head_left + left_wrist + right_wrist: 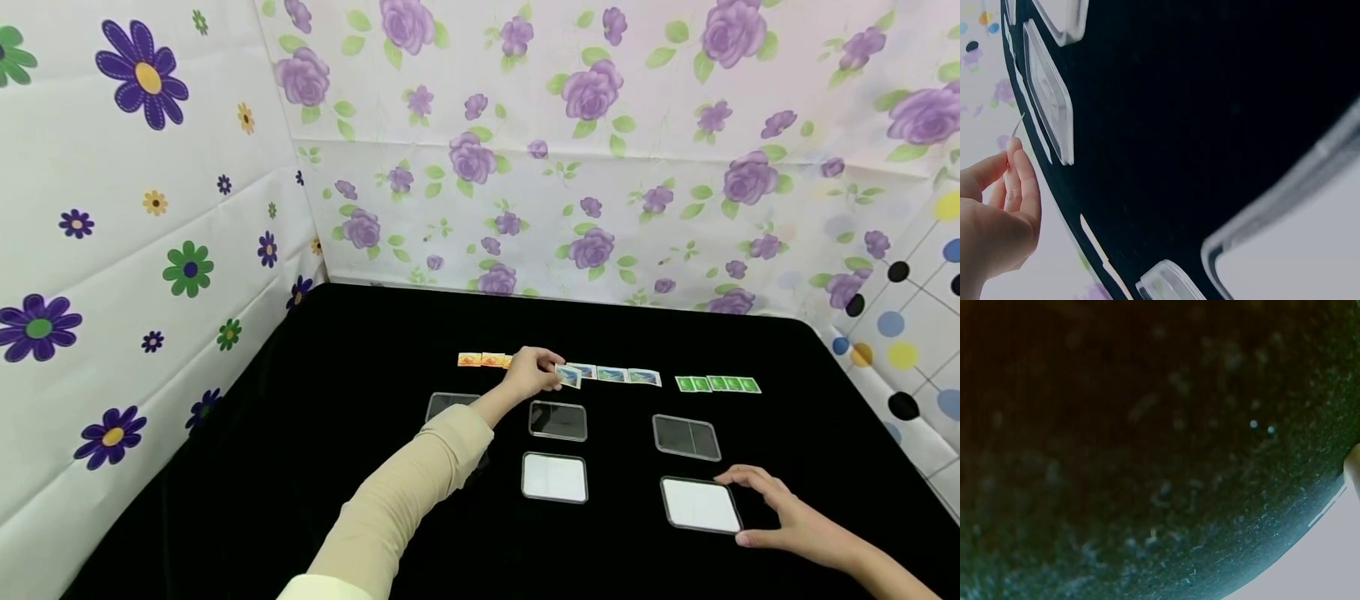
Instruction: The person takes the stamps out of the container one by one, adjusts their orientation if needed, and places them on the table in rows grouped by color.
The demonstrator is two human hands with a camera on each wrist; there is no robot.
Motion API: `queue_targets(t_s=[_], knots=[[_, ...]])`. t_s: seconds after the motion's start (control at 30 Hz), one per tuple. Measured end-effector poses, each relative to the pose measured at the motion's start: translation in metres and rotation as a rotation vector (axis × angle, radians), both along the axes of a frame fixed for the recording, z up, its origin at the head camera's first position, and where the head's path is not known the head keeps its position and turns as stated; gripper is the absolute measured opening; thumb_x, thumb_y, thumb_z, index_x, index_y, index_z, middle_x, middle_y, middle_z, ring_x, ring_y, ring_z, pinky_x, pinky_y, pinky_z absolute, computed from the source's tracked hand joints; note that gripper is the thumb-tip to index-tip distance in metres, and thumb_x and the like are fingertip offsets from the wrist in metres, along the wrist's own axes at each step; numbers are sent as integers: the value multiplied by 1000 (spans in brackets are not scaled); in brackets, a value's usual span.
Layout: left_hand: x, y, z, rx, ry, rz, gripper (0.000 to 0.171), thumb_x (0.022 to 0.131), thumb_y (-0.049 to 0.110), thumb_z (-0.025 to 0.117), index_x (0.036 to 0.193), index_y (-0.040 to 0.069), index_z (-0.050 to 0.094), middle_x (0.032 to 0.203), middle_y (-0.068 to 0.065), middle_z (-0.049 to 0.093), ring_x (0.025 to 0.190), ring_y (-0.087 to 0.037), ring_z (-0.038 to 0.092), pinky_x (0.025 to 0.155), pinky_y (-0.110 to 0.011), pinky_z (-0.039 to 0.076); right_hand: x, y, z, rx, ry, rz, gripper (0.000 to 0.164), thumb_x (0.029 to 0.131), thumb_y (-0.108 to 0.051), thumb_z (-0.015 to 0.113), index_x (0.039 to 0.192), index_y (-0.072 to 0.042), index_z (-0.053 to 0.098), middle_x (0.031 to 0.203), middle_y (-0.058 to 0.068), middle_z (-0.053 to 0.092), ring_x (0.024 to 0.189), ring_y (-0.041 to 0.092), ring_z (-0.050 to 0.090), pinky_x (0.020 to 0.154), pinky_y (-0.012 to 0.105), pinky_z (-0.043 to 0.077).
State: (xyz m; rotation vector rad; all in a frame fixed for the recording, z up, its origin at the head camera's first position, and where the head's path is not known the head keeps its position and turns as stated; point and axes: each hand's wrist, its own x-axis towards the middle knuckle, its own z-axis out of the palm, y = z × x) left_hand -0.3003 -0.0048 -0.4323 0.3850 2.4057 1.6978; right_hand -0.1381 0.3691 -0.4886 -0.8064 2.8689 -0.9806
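Observation:
In the head view my left hand (531, 373) pinches a small blue picture card (570, 377) between thumb and fingertips, just above the left end of a row of similar blue cards (613, 375). The left wrist view shows that card (1019, 125) nearly edge-on at the fingertips. My right hand (783, 517) grips the right side of a square white case (701, 504) with a clear rim, index finger at its far corner and thumb at its near corner. In the right wrist view only a fingertip (1352, 465) shows at the right edge.
Orange cards (480, 360) lie left of the left hand, partly covered by it. Green cards (717, 384) lie at the right. Clear square lids (558, 421) (686, 437) and another white case (555, 477) lie nearer. A left lid (450, 404) is partly hidden by the sleeve.

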Motion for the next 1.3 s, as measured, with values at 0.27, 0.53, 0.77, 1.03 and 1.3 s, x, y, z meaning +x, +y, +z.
queue_targets(t_s=[0.27,0.53,0.77,1.03,1.3], knots=[[-12,-5,-2,-5,4,119,28,81,-10,64,109,-9,64,67,2,49,74,-29,71,62,-27,57,0,1,0,6,11,-5,63,70,-16,81,126,-17,51,126,-21,38,109,-24,21,75,10,30],[-18,1,-5,-53,-48,175,27,80,-10,65,107,-7,66,66,2,49,75,-28,71,66,-32,58,0,0,1,-7,-4,2,64,71,-17,81,127,-16,50,126,-18,40,110,-24,23,76,9,30],[-24,3,-1,-144,-25,212,26,83,-7,64,109,-5,66,67,-3,53,75,-28,71,62,-27,57,0,-2,1,-10,26,-6,65,69,-20,82,126,-15,51,125,-26,36,110,-24,22,76,7,21],[-23,4,1,-410,63,227,28,86,0,62,114,1,66,95,-13,70,72,-19,70,63,-23,54,2,-1,0,-8,13,-6,65,70,-17,81,127,-17,50,126,-19,39,110,-24,21,75,9,20],[-25,8,-1,-627,150,242,32,84,0,61,115,5,67,123,-14,59,103,-30,62,82,-33,53,3,-4,1,-14,9,-15,64,69,-20,81,126,-16,51,125,-27,35,109,-24,22,75,10,19]])
